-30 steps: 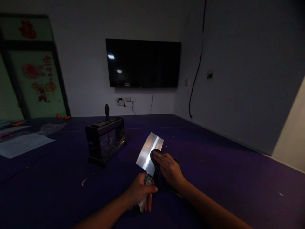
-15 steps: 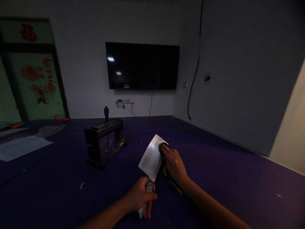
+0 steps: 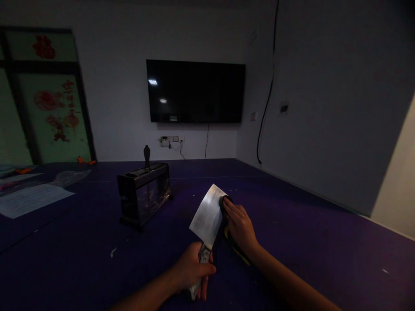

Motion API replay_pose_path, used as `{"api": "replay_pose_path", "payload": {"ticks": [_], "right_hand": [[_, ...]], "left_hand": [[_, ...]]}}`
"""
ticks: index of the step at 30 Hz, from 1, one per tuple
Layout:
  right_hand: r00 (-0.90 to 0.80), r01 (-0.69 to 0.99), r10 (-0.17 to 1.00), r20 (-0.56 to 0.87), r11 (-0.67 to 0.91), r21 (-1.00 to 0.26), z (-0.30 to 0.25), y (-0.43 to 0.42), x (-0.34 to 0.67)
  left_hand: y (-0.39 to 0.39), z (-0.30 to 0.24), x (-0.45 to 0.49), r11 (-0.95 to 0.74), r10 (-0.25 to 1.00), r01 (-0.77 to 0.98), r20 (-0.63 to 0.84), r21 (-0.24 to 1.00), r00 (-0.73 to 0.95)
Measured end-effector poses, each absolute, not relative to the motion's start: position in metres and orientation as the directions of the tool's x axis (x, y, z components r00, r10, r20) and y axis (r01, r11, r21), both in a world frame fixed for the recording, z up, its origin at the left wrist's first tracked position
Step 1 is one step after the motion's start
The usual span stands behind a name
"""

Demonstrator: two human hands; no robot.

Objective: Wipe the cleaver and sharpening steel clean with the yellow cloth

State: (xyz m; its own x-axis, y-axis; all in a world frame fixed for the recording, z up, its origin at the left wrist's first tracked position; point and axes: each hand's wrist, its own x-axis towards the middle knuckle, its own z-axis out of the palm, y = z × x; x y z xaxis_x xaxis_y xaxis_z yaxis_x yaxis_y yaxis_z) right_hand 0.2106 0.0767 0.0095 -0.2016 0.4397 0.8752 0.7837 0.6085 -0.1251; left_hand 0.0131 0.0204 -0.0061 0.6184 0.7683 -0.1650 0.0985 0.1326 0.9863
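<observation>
My left hand [image 3: 193, 271] is closed round the handle of a steel cleaver [image 3: 207, 215], blade pointing up and away from me. My right hand [image 3: 239, 225] presses a dark cloth with a yellow edge [image 3: 234, 242] against the blade's right edge, near the far corner. Most of the cloth is hidden under that hand. Behind and to the left stands a dark knife block with clear sides [image 3: 143, 193], one dark-handled knife [image 3: 147, 155] sticking up from its top.
Everything rests on a wide purple surface [image 3: 308, 233]. White paper and clear plastic [image 3: 32, 196] lie at the far left. A black wall screen [image 3: 195, 91] hangs ahead, with sockets and cables below it. A grey wall runs along the right.
My right hand with the cloth slid up the blade, from its middle to the far right corner. The cleaver stays held in my left hand, slightly turned.
</observation>
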Motion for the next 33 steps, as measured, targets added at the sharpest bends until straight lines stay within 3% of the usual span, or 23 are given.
{"api": "replay_pose_path", "payload": {"ticks": [11,24,33], "right_hand": [[-0.346,0.735,0.471,0.812,0.674,-0.077,0.011,0.069,0.201],[-0.137,0.777,0.485,0.863,0.593,-0.21,0.008,0.076,0.212],[-0.105,0.833,0.464,0.88,0.525,-0.177,0.008,0.079,0.219]], "left_hand": [[0.024,-0.008,0.012,0.184,0.806,0.004,-0.153,0.983,0.571],[0.025,-0.004,0.01,0.171,0.752,0.066,-0.173,0.983,0.636],[0.023,-0.004,0.01,0.162,0.749,0.094,-0.184,0.982,0.637]]}}
